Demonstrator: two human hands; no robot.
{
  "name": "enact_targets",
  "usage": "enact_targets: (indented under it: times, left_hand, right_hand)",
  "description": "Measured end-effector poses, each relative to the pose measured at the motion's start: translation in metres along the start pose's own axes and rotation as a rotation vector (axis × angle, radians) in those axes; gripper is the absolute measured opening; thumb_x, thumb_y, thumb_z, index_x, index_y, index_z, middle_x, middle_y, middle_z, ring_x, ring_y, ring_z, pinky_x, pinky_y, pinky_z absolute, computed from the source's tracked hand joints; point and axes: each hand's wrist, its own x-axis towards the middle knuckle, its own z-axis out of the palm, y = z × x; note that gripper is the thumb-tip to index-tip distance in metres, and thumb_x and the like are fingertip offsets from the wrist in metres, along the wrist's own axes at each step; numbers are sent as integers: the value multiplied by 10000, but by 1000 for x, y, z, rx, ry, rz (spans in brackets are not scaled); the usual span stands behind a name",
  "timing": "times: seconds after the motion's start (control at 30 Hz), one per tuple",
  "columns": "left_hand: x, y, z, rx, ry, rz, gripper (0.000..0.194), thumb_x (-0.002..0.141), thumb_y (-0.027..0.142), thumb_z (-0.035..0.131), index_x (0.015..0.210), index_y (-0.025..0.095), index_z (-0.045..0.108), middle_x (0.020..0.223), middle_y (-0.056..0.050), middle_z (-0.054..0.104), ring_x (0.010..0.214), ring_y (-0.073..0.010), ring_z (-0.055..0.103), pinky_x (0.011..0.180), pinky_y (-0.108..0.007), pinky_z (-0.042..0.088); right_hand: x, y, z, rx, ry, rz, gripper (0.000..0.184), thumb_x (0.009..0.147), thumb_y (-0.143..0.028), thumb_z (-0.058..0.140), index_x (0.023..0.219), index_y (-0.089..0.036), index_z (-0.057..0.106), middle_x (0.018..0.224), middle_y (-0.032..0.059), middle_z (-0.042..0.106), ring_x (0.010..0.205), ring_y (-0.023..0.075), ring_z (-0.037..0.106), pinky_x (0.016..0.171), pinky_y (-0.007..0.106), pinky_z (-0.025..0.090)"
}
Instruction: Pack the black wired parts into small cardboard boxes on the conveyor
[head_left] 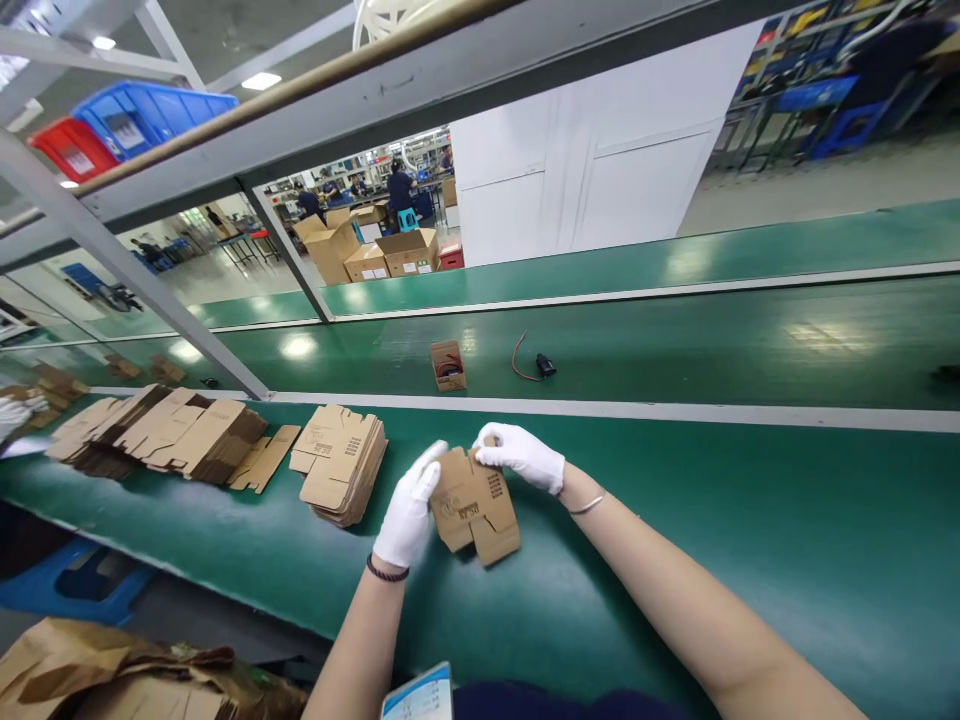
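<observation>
A flat, folded cardboard box (476,505) with printing on its face is held tilted above the green bench. My left hand (409,505), in a white glove, grips its left edge with the thumb on the near face. At the top edge, my right hand (519,455), gloved too, pinches a flap between thumb and fingers. Just left of my left hand lies a stack of flat cardboard boxes (341,460). Some fingertips are hidden behind the cardboard.
More flat boxes (187,430) lie in piles further left. On the belt beyond the white rail (600,410) stand a small open box (448,367) with wired contents and a black part (545,366) with a red wire. Another person's gloved hand (16,410) shows far left.
</observation>
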Motion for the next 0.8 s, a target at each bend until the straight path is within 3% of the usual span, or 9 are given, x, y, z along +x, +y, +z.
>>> enact_targets:
  times: [0.07,0.1,0.23,0.3,0.37,0.47,0.53,0.67,0.8]
  left_hand:
    - [8,8,2,-234,-209,-50,535,770,507,596,1167,148,580,1184,-131,613,1087,-260,567,974,-401,423]
    - [11,9,7,-300,-240,-53,518,740,497,640,1117,142,605,1128,-122,637,1040,-251,585,948,-387,434]
    - [14,8,36,-399,-151,36,426,682,491,710,921,150,620,930,-60,641,884,-188,587,852,-331,446]
    - [10,9,49,-375,-96,87,421,664,505,721,861,155,594,881,-35,612,840,-163,563,832,-313,436]
    - [7,13,59,-330,-100,110,453,621,525,745,823,158,574,870,-27,585,825,-157,546,829,-308,427]
    - [8,19,62,-301,-188,88,512,500,526,809,752,160,554,962,-45,552,876,-178,544,834,-314,431]
    - [12,23,60,-292,-110,79,519,470,506,828,737,165,541,1000,-48,534,908,-183,538,851,-316,424]
    - [16,27,64,-341,143,168,443,584,471,784,799,180,528,912,-17,545,874,-152,534,867,-309,408]
    - [13,30,79,-557,103,195,374,722,493,674,745,196,447,717,41,495,663,-98,501,707,-255,439]
  right_hand:
    - [-7,-4,0,106,60,2,307,720,-445,615,847,-172,558,839,38,631,795,187,583,727,314,471]
    - [-9,-6,2,120,135,14,337,727,-451,605,915,-174,564,906,56,639,848,199,592,771,334,474]
    - [-14,-9,11,6,408,62,600,731,-490,596,1244,-203,477,1119,105,608,985,234,596,897,407,452]
    - [-17,-9,12,-78,509,54,670,722,-507,597,1295,-192,450,1156,124,594,1021,256,588,919,429,446]
    - [-21,-6,10,-123,565,27,597,740,-513,563,1236,-183,513,1158,127,601,1053,272,578,947,440,434]
    - [-24,-3,3,-77,533,-12,400,788,-503,485,1031,-220,628,1088,86,649,1029,265,592,971,435,422]
    - [-26,-6,0,41,492,-29,338,799,-499,471,916,-234,645,1021,62,670,965,250,611,930,408,455]
    - [-35,-22,2,398,476,-22,328,809,-545,478,796,-234,583,824,20,659,737,199,614,675,323,521]
    - [-39,-36,9,676,419,15,350,769,-577,561,754,-230,516,638,-26,569,569,152,552,522,274,478]
